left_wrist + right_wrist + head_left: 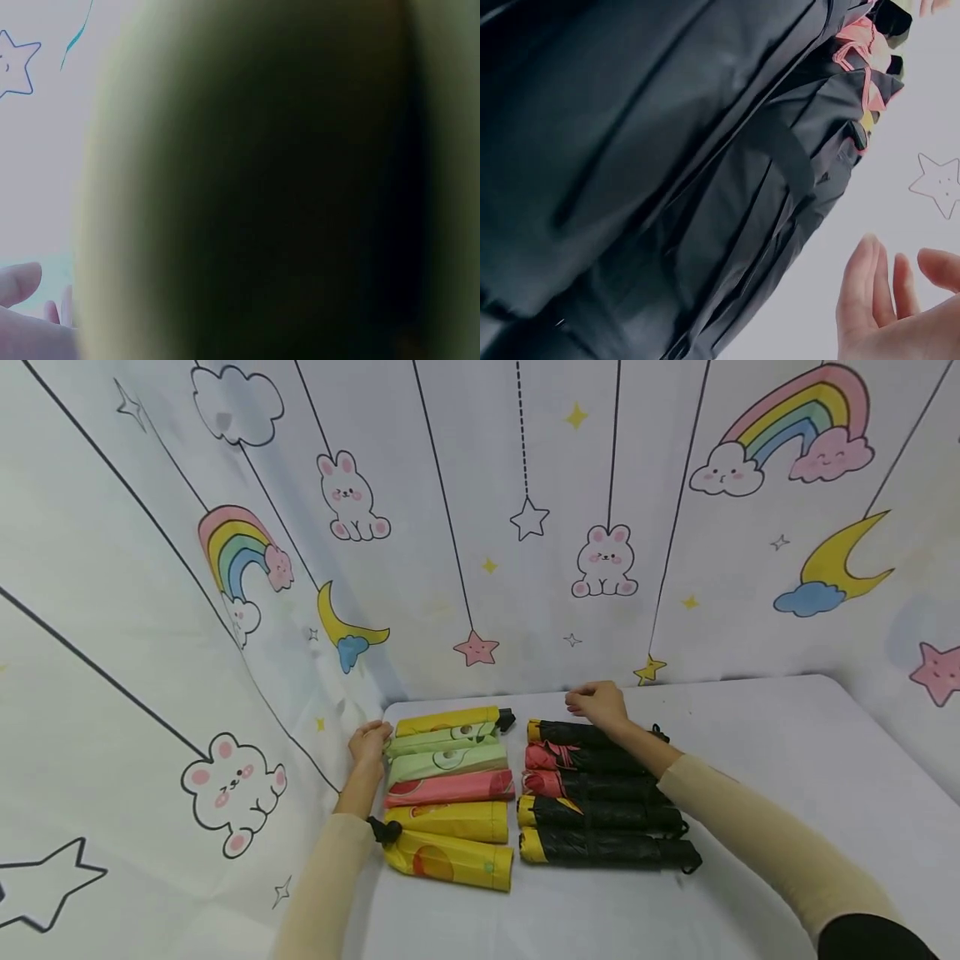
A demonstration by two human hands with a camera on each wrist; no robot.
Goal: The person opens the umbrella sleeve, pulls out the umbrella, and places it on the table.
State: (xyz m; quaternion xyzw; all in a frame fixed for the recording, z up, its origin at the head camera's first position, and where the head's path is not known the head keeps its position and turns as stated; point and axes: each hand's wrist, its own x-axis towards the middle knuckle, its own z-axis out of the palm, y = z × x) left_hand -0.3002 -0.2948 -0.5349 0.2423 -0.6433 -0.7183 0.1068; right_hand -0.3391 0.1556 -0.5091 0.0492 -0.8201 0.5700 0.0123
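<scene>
Folded black umbrellas [611, 816] with yellow or red ends lie in a column on the right; in the right wrist view their black folds [727, 195] fill the left side. My right hand [600, 703] is just beyond the farthest umbrella [577, 732], fingers loosely bent and apart, holding nothing. To the left lies a column of fruit-print sleeves: yellow [450, 858], red [450, 787] and pale green [447, 762]. My left hand [367, 745] is at the left ends of the green sleeves; whether it touches them is unclear. A dark blur covers most of the left wrist view.
A white-covered table [787, 760] carries both columns. Behind it and at the left hangs a white cloth [420, 610] printed with rabbits, stars and rainbows. Black toggles or cords stick out from the farthest yellow sleeve [442, 722] and the nearest one.
</scene>
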